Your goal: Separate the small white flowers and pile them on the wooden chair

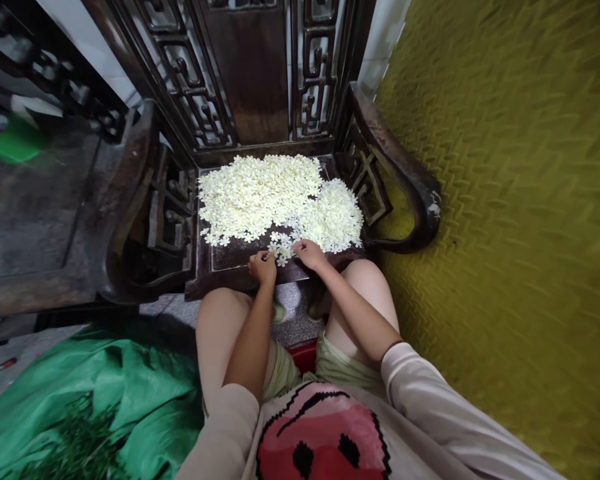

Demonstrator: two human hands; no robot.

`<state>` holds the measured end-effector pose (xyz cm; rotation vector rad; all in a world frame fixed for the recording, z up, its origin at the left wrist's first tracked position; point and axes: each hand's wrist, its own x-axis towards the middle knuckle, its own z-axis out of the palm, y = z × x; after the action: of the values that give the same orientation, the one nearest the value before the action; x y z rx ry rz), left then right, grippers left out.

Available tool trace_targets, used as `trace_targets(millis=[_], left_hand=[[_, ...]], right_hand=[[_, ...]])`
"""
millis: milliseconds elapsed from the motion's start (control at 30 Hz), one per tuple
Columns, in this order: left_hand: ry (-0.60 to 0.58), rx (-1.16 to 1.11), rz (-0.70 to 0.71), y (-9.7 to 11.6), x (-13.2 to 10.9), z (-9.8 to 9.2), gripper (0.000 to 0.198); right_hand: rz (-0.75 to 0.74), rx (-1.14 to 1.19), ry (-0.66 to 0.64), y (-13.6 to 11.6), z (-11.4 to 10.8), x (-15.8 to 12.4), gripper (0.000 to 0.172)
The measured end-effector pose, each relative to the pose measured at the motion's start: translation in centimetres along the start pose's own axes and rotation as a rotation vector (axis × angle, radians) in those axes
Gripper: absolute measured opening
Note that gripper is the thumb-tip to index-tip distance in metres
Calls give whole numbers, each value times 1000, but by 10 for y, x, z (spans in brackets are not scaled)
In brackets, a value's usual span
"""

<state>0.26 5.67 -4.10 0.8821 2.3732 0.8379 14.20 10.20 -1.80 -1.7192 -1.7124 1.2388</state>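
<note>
Wooden chair (260, 80) | white flowers (260, 193) spread on seat (227, 255) | hands (310, 255) at near edge

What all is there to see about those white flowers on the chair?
The white flowers are small and star-like, with narrow petals. They lie loose on the dark wooden seat: a broad, creamier spread, a whiter mound adjoining it at the right, and a small scatter near the front edge. The left hand and right hand are at that scatter; their grip is unclear.
</note>
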Motion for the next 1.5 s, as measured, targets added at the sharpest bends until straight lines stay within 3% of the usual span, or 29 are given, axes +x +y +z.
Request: trace_targets(millis=[233,433,633,733,867,1000,1100,1267,1367,1500], left_hand=[[2,-120,14,-4,4,4,20],[-217,-394,74,-2,6,8,15],[-310,-653,12,7,5,7,23],[-298,-723,-46,7,7,8,26],[-181,-555,-61,0,15,9,23],[-39,-82,137,-3,10,3,23],[17,145,323,5,5,0,28],[-54,160,550,25,28,10,35],[-197,233,658,32,50,17,37],[-322,326,697,36,65,17,28]], right_hand=[[-85,-173,-24,-1,22,-2,30],[-127,131,-137,1,29,2,40],[4,372,-20,-4,25,-3,35],[105,446,48,-4,25,-1,32],[201,348,140,0,19,6,24],[122,90,173,-3,7,9,24],[37,82,238,-8,-2,7,27],[57,302,176,-13,-11,5,20],[59,355,155,-11,-14,2,18],[49,365,151,-10,-14,1,18]])
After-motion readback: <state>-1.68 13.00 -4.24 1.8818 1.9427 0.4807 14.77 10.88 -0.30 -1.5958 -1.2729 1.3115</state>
